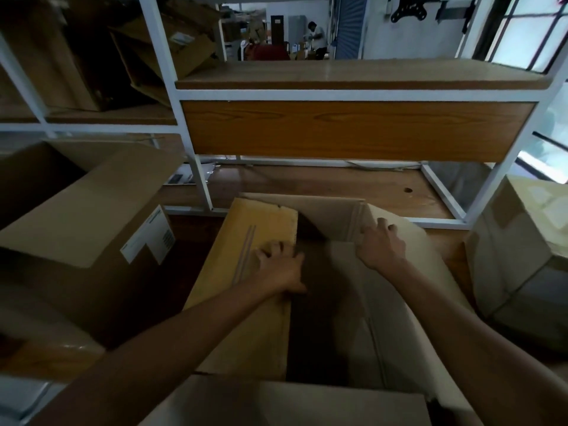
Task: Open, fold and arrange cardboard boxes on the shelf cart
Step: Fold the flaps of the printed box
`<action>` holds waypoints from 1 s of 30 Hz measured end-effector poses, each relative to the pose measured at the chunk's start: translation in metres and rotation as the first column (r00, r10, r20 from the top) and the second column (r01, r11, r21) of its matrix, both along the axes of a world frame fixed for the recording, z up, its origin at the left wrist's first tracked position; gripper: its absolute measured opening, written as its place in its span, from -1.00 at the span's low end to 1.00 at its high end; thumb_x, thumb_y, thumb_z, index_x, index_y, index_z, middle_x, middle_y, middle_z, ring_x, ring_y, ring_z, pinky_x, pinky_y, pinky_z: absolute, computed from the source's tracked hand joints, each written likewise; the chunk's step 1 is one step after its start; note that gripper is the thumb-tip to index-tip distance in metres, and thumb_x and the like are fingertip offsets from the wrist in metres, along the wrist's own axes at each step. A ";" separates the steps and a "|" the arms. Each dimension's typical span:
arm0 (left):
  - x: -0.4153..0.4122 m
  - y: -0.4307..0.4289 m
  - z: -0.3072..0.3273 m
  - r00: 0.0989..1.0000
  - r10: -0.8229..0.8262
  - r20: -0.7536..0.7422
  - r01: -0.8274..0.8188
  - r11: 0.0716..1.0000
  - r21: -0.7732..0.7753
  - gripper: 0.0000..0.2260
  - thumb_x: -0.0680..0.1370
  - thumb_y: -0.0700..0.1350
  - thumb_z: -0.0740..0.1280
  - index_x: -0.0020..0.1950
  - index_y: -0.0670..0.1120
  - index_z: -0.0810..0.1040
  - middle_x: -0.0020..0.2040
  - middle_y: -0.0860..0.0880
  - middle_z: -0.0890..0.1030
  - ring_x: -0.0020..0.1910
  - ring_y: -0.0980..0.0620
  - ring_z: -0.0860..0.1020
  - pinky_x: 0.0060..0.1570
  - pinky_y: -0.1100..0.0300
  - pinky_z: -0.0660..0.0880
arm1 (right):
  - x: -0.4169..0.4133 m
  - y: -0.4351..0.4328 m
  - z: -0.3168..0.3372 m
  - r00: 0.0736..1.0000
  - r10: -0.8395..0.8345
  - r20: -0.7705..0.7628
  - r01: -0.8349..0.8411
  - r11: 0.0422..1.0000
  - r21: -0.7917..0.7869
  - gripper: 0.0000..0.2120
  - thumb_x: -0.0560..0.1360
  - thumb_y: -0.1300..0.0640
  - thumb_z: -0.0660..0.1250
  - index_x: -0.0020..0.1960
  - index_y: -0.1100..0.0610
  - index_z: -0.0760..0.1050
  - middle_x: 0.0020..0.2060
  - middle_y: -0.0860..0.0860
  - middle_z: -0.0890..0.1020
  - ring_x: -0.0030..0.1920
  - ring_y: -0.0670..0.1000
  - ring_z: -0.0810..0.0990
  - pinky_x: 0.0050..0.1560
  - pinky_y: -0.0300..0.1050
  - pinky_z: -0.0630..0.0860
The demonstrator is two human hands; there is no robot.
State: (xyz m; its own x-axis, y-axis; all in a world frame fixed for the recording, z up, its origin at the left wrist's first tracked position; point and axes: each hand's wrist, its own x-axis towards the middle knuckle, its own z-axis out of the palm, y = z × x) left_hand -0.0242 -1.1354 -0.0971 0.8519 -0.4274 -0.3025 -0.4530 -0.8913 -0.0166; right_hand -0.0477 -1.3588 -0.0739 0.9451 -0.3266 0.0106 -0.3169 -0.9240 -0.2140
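Note:
An open cardboard box (332, 222) stands in front of me, its flaps spread and its inside dark. My left hand (281, 265) lies on the left flap (246, 272), fingers spread over the flap's inner edge and thumb at that edge. My right hand (381, 244) grips the top edge of the right flap (408, 272), fingers curled over it. The near flap (292, 401) lies low at the bottom of the view. Beyond the box stands the white-framed shelf cart (353, 93) with wooden boards.
A large closed carton (89, 210) with a white label stands to the left. A paler taped carton (522, 247) sits at the right. More cartons (159, 50) fill the upper left shelf. A person (316, 35) stands far off in the back room.

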 end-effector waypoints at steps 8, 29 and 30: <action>0.003 0.006 0.097 0.996 0.004 0.085 0.008 0.990 -0.142 -0.89 0.52 -0.08 0.33 -0.07 -0.11 0.55 0.02 -0.11 0.52 -0.07 -0.05 0.54 -0.09 0.02 0.51 | -0.020 -0.021 -0.018 0.992 0.024 -0.124 -0.031 0.998 -0.055 -0.63 0.60 0.08 0.17 0.40 0.06 0.33 0.23 0.16 0.49 0.17 0.18 0.54 0.04 0.06 0.54; 0.033 0.139 0.166 0.909 -0.107 0.402 -0.099 0.882 0.460 -0.49 0.54 0.21 0.27 0.43 0.01 0.43 0.55 -0.21 0.21 0.56 -0.22 0.05 0.51 -0.20 -0.01 | -0.007 -0.067 -0.021 0.999 0.033 -0.013 -0.033 0.999 -0.018 -0.66 0.58 0.09 0.18 0.35 0.07 0.35 -0.13 0.05 0.49 -0.14 0.09 0.50 -0.14 -0.01 0.49; 0.034 0.144 0.158 0.930 -0.067 0.362 -0.120 0.873 0.472 -0.46 0.55 0.25 0.25 0.44 0.00 0.42 0.52 -0.20 0.28 0.54 -0.20 0.13 0.51 -0.17 0.06 | -0.007 -0.069 -0.022 0.999 0.034 -0.009 -0.034 0.999 -0.028 -0.66 0.58 0.09 0.16 0.34 0.07 0.37 -0.11 0.06 0.51 -0.11 0.10 0.54 -0.12 0.01 0.52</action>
